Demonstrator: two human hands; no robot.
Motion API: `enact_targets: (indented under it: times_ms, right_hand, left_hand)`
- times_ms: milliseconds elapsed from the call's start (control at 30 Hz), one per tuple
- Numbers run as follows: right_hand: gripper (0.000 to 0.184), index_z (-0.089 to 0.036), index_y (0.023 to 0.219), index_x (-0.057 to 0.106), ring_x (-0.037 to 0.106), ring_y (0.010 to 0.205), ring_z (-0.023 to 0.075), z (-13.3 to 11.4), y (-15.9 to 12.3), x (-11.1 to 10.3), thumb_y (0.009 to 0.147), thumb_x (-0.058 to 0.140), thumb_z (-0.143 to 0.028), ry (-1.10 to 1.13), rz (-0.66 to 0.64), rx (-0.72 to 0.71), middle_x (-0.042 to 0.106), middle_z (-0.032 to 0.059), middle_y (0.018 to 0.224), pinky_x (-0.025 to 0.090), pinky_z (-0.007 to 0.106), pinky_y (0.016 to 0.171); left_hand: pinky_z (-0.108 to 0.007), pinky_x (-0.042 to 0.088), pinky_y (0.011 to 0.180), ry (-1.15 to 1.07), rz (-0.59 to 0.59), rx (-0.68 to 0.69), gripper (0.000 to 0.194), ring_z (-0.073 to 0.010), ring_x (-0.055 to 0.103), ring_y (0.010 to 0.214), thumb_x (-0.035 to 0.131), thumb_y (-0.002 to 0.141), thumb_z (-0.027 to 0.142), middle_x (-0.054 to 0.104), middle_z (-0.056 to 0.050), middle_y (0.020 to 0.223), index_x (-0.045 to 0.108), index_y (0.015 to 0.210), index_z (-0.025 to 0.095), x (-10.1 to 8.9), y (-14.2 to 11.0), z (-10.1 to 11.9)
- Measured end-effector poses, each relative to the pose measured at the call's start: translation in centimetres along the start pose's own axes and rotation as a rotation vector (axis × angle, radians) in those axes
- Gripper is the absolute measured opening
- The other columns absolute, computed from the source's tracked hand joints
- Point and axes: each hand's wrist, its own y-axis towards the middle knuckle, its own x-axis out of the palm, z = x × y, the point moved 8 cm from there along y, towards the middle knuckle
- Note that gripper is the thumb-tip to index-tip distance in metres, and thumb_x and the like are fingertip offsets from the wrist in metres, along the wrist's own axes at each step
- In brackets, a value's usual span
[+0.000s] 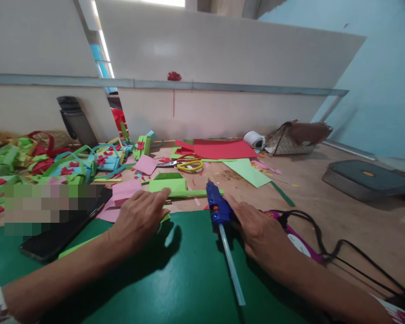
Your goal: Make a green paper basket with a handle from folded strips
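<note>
My right hand (261,227) is closed on the handle side of a blue hot glue gun (218,204). Its nozzle points away from me, and a clear glue stick (231,265) sticks out of its back toward me. My left hand (140,218) hovers or rests at the near edge of a folded light green paper piece (168,185), fingers stretched forward; whether they touch it I cannot tell. A green paper strip (202,193) runs from that piece toward the gun's tip. Pink paper (124,191) lies just beyond my left wrist.
A phone (70,225) lies left on the green mat (175,279). Small paper bags with red flowers (70,168) pile up behind it. Yellow-handled scissors (191,165), red sheets (222,148), a bottle (76,119), handbag (299,137), dark case (367,182) and black cables (324,243) surround the work area.
</note>
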Motion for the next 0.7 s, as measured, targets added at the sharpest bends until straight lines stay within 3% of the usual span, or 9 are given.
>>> enact_targets:
  times_ms: [100,300,467,700]
  right_hand:
    - [0.072,-0.016,0.141,0.022,0.061,0.086,0.0264,0.4,0.0,0.2,0.072,0.038,0.001,0.042,-0.004,0.028,0.062,0.011,0.097,0.052,0.039,0.069]
    - [0.07,-0.018,0.143,0.016,0.059,0.101,0.0269,0.6,-0.2,0.1,0.079,0.038,-0.001,0.102,0.038,0.031,0.061,0.0139,0.109,0.053,0.039,0.076]
    - [0.064,-0.017,0.143,0.017,0.059,0.104,0.0275,0.8,-0.1,-0.2,0.083,0.037,-0.005,0.139,0.039,0.042,0.061,0.0154,0.11,0.054,0.041,0.078]
    - [0.059,-0.013,0.141,0.024,0.056,0.112,0.027,1.2,0.0,-0.4,0.084,0.039,-0.009,0.227,0.062,0.071,0.057,0.0177,0.123,0.052,0.042,0.087]
  left_hand:
    - [-0.037,0.043,0.064,0.139,-0.08,0.102,0.029,-0.0265,0.058,0.077,0.042,0.089,0.013,0.063,-0.011,0.087,0.054,0.116,0.013,0.3,1.1,1.4]
    - [-0.036,0.039,0.06,0.144,-0.29,0.113,0.023,-0.0292,0.055,0.08,0.041,0.084,0.004,0.062,-0.013,0.081,0.063,0.086,0.01,2.6,3.8,2.8]
    - [-0.035,0.037,0.061,0.147,-0.276,0.122,0.024,-0.0271,0.055,0.078,0.04,0.082,0.002,0.063,-0.012,0.08,0.063,0.082,0.011,3.9,4.6,2.8]
    - [-0.034,0.035,0.064,0.164,-0.275,0.172,0.023,-0.0232,0.054,0.076,0.042,0.084,0.006,0.063,-0.01,0.079,0.063,0.078,0.012,3.9,4.3,2.6]
